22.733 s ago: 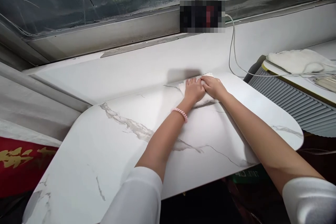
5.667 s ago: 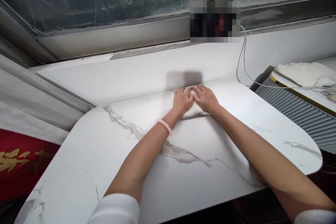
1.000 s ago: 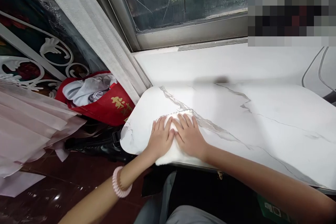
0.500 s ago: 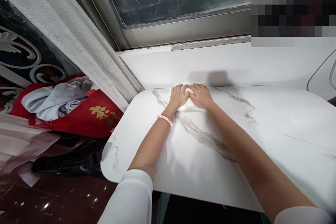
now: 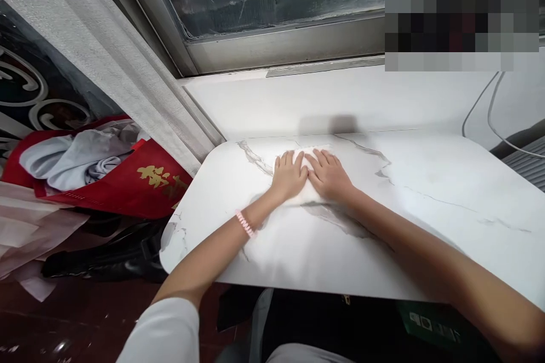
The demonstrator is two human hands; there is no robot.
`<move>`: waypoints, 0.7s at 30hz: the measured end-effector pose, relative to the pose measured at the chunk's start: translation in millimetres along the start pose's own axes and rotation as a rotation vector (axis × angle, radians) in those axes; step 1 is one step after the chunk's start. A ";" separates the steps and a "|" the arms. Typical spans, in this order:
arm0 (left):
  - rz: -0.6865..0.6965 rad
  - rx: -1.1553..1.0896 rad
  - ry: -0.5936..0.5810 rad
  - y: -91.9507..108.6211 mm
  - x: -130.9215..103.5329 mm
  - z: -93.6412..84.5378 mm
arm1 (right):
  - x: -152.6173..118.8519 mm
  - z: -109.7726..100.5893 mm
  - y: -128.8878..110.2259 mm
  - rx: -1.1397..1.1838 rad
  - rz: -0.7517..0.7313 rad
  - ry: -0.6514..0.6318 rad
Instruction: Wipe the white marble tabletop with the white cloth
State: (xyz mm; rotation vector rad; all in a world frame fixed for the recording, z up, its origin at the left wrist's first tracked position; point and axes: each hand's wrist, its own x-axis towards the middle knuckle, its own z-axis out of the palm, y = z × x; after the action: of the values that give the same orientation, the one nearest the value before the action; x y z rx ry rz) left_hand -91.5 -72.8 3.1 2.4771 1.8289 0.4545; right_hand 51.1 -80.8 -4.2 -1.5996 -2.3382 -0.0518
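Note:
A white cloth (image 5: 303, 197) lies flat on the white marble-patterned table (image 5: 426, 198), mostly covered from above. My left hand (image 5: 290, 177), with a pink coiled band (image 5: 245, 223) at the wrist, presses on it, palm down and fingers spread. Beside it, my right hand (image 5: 330, 176) also lies flat on the cloth. The two thumbs meet or nearly meet in the middle. All fingers point toward the wall behind the table.
Behind the table rises a white wall ledge (image 5: 264, 105) below a metal-framed window (image 5: 272, 48). A red bag (image 5: 106, 187) stuffed with pale cloth stands at the left, near a grey-white post (image 5: 123, 62). Cables (image 5: 489, 105) hang at the right.
Both hands have slid back from the table's wall-side edge toward me, and the cloth has come along under them. The view has shifted slightly as well.

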 end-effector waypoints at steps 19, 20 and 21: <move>0.270 -0.205 -0.150 79.8 -87.5 -2.6 | -145.6 -34.4 21.9 -0.033 0.044 -0.021; 0.261 -0.196 -0.147 79.7 -67.3 1.7 | -128.1 -32.3 34.4 -0.034 0.075 -0.041; 0.245 -0.188 -0.135 80.1 -45.4 6.5 | -109.1 -30.1 48.3 -0.031 0.097 -0.060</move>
State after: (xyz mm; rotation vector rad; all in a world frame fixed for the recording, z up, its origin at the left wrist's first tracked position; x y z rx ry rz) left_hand -27.4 -139.3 2.8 2.5402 1.3733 0.4324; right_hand 138.2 -167.2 -11.9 -1.7502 -2.3117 -0.0195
